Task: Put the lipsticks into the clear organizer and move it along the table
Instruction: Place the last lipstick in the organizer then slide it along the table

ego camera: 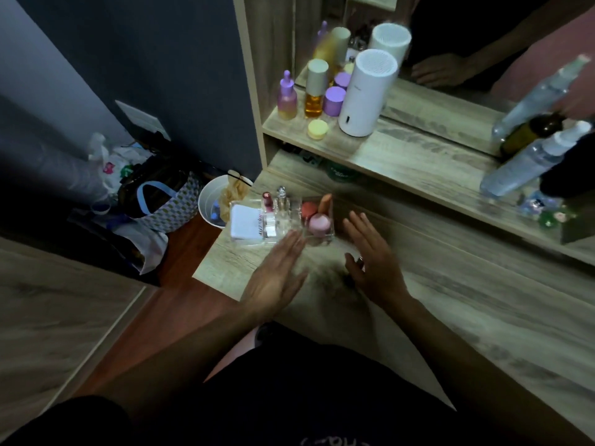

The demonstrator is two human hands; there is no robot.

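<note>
Clear organizer (283, 220) between white bin (211, 201) and open hands (325, 268).

Dim, soft-focus picture with dark corners, wide-angle bending and motion blur.

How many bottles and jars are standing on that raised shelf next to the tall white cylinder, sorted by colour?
Left of the white cylinder, not counting mirror reflections:
Purple dropper bottle: 1
Amber bottle with a cream cap: 1
Purple jar: 1
Yellow jar: 1
Total: 4
</note>
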